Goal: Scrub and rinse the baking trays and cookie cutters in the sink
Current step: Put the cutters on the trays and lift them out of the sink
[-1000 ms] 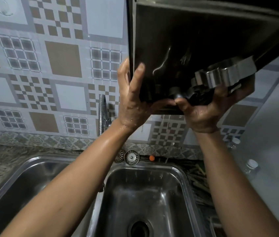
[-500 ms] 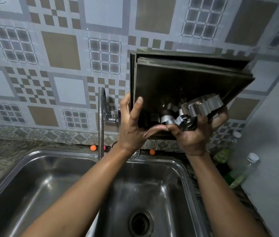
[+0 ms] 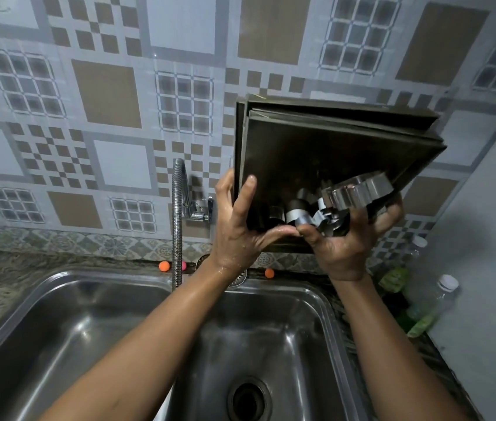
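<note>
baking trays: dark stack, at least 2, maybe 3 going by the rims. Held tilted in the air over the right basin of the sink. cookie cutters: metal, 1 big lobed plus several small, exact count unreadable, bunched at the trays' lower edge. left hand grips the lower-left corner, thumb on the face. right hand cups under the edge, fingers curled round the cutters. Sink: 2 basins, 1 hose faucet, 3 small balls behind (2 orange, 1 pink). 2 white-capped bottles at right.

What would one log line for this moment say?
left hand grips baking trays | right hand holds cookie cutters against trays | above sink | faucet: no water visible
</note>
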